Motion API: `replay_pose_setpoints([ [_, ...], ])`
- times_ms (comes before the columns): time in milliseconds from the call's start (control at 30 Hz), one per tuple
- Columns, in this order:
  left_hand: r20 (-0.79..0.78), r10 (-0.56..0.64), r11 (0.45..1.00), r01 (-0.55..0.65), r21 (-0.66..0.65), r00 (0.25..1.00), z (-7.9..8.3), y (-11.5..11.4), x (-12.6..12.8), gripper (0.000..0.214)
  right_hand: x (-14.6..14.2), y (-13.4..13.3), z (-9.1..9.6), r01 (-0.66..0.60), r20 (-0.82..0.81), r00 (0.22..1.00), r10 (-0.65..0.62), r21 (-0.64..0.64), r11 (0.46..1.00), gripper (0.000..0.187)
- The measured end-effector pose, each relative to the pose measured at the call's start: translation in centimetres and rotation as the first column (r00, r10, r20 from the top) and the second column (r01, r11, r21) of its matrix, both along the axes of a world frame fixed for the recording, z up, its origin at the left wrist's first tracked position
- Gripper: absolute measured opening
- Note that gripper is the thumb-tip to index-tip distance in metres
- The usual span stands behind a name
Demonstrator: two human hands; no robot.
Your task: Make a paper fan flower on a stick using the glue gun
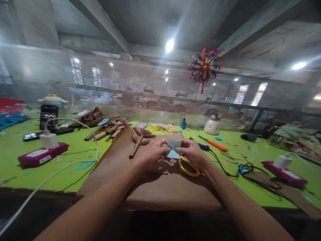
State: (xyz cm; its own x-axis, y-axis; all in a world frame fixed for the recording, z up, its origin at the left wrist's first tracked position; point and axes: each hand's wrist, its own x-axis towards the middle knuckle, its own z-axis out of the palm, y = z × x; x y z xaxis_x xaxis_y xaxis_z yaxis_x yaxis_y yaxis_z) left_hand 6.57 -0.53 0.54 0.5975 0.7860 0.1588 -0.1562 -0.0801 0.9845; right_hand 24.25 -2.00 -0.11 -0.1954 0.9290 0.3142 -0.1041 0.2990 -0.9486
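A small pale-blue piece of paper (174,149) is held up between my two hands, above a large brown paper sheet (110,167). Pinched on its left edge is my left hand (159,151). My right hand (192,150) grips the opposite edge with thumb and fingers. Just below the right hand, scissors with yellow handles (190,169) lie on the brown sheet, their blades hidden. Left of my hands rests a brown rolled-paper piece with a pleated fan top (139,142).
Several brown paper rolls (110,129) lie at the back left of the green table (67,177). Purple power strips (42,155) stand on both sides, with cables. An orange-handled tool (217,145), a white jar (212,125) and a hanging pinwheel (205,66) are to the right.
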Motion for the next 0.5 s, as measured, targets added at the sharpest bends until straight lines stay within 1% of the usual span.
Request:
replay_pose_setpoints([
  [133,-0.03,-0.004,0.999,0.006,0.054,1.0,0.04,-0.06,-0.03,0.012,0.07,0.09,-0.04,0.012,0.054,0.998,-0.013,0.009,1.0,0.024],
  [200,-0.025,-0.02,0.999,0.021,0.031,0.999,0.25,-0.15,-0.1,0.015,0.24,0.18,-0.02,0.044,0.066,0.997,-0.047,0.05,0.998,0.025],
  [267,0.023,-0.048,0.999,0.049,-0.024,0.999,0.43,-0.09,-0.21,0.023,0.52,0.27,0.01,0.122,0.065,0.989,-0.134,0.157,0.98,0.028],
  [333,0.086,-0.065,0.994,0.072,-0.077,0.994,0.46,0.14,-0.33,0.029,0.78,0.39,0.0,0.186,0.11,0.968,-0.227,0.296,0.937,0.034],
  [367,0.108,-0.064,0.992,0.075,-0.1,0.992,0.4,0.29,-0.38,0.029,0.86,0.45,-0.04,0.177,0.164,0.955,-0.249,0.361,0.916,0.036],
  [433,0.133,-0.042,0.986,0.062,-0.153,0.99,0.19,0.55,-0.4,0.028,0.89,0.57,-0.2,0.08,0.318,0.916,-0.246,0.456,0.887,0.035],
  [500,0.14,-0.016,0.978,0.045,-0.205,0.99,-0.08,0.67,-0.34,0.026,0.79,0.68,-0.4,-0.029,0.445,0.867,-0.222,0.489,0.872,0.032],
])
